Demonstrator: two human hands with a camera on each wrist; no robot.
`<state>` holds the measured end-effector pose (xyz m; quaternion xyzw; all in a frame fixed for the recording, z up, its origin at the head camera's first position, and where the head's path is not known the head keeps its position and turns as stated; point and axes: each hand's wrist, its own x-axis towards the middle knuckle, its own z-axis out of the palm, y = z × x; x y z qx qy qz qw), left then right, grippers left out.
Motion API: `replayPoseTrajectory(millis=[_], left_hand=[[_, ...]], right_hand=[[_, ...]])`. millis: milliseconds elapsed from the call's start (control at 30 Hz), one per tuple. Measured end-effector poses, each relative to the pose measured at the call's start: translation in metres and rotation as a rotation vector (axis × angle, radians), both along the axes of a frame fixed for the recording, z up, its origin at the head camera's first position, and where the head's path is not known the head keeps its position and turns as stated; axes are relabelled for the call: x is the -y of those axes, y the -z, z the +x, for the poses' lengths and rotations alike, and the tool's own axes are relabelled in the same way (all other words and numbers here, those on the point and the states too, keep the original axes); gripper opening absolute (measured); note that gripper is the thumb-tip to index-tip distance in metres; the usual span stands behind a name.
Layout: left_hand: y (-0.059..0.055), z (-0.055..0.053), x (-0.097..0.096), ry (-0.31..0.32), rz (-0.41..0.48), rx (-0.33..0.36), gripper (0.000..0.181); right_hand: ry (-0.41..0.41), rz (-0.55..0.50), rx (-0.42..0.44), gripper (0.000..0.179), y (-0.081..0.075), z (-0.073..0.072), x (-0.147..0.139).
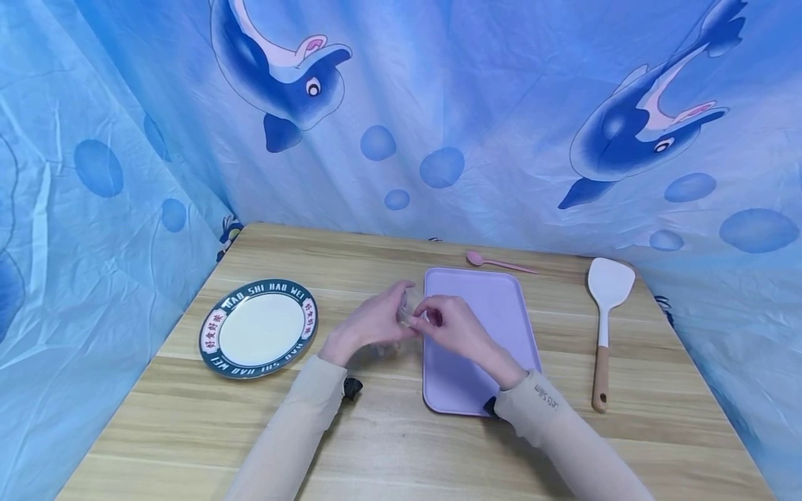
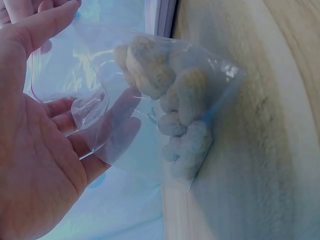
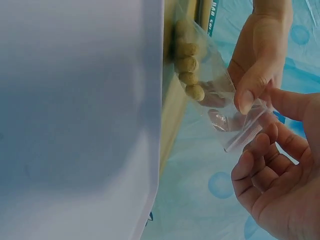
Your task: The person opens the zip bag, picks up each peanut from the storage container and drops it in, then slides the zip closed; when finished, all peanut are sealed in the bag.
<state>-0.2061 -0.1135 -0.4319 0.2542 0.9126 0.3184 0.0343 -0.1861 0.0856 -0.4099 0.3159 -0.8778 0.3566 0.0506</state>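
Observation:
A clear zip bag [image 2: 227, 75] hangs just above the table, with several peanuts in their shells [image 2: 192, 95] at its bottom. My left hand [image 1: 374, 321] pinches the bag near its top. In the right wrist view its thumb presses on the plastic, with the other fingers behind. My right hand [image 1: 459, 325] pinches the bag's top edge beside the zip strip [image 3: 245, 135], its fingers bent. From the head view the hands hide most of the bag. Under my right hand and forearm lies a lilac tray [image 1: 489, 292], and the bag hangs past its left edge.
To the left stands a round plate [image 1: 263, 327] with a dark green lettered rim. A pink spoon [image 1: 501, 264] lies behind the tray. On the right is a white spatula [image 1: 603, 327] with a wooden handle. A blue dolphin-print curtain [image 1: 401, 104] encloses the wooden table [image 1: 376, 445].

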Motion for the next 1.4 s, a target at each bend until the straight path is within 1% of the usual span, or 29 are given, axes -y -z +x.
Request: replayPoseTrajectory(millis=[167,267,400,500,600,733,833,1033,1167,1300,1400], left_hand=[[0.0,-0.001,-0.002,0.005,0.03,0.0,0.092],[0.0,-0.002,-0.003,0.009,0.047,0.015,0.091],[0.0,-0.002,-0.004,0.005,0.062,0.032,0.09],[0.001,-0.003,-0.006,0.0,0.07,0.03,0.089],[0.0,-0.003,-0.007,0.008,0.089,0.033,0.087],[-0.003,-0.003,-0.007,0.02,0.123,0.055,0.082],[-0.005,-0.003,-0.005,0.014,0.134,0.07,0.078],[-0.01,-0.002,0.001,0.013,0.175,0.118,0.067],[-0.014,-0.003,0.006,0.019,0.207,0.136,0.062],[-0.016,-0.004,0.011,0.035,0.262,0.175,0.058],[-0.018,-0.004,0.013,0.044,0.289,0.197,0.059]], right_hand=[[0.016,-0.029,-0.013,0.004,0.003,0.0,-0.001],[0.015,-0.06,-0.014,0.005,0.004,0.0,-0.002],[-0.002,-0.09,0.007,0.006,0.004,0.0,-0.004],[-0.007,-0.093,0.03,0.008,0.004,-0.001,-0.006],[-0.014,-0.099,0.046,0.008,0.004,-0.002,-0.009],[-0.014,-0.128,0.048,0.012,0.005,-0.004,-0.011],[-0.009,-0.152,0.054,0.014,0.006,-0.006,-0.012],[0.012,-0.187,0.064,0.009,0.004,-0.01,-0.013],[-0.008,-0.22,0.071,0.005,0.002,-0.011,-0.014],[-0.037,-0.258,0.094,0.005,0.002,-0.013,-0.016],[-0.048,-0.28,0.109,0.006,0.003,-0.013,-0.018]])
